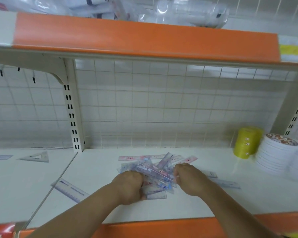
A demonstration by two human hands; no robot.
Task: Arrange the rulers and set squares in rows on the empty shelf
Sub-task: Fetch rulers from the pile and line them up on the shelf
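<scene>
Orange front lip (153,227) nearest you, with both forearms crossing it onto the white shelf (110,208).

Left hand (129,186): fingers curled down over the near-left end of the pile of rulers (163,163), gripping it. One ruler end pokes out under the knuckles.

Right hand (187,179): fingers curled, pinching the right end of the long ruler (155,171) that lies slantwise across the top of the pile. Fingertips face away from you, so how many pieces they hold can't be told.

The pile sits mid-shelf, jumbled and crossed, no rows formed yet. Strays: one loose ruler (70,190) to the left near the shelf seam, another ruler (225,183) to the right behind your wrist, and a set square (35,157) lying flat on the neighbouring shelf bay to the left.

Handling, as a judgement: thin clear plastic, light, stiff along the length but springy; flat faces will slide over each other and on the smooth shelf. Take them by the long edges or ends and square them up against the shelf before laying down. Flat strays will want a fingernail under an edge.

Further back right: a yellow roll (248,142) touching a stack of white discs (275,157), blurred and partly cut off. Wire grid back panel (162,103) behind. Upper shelf (144,38) carries clear packets (187,11), too smeared to identify. Pile count unreadable: the pieces are see-through and overlap.
</scene>
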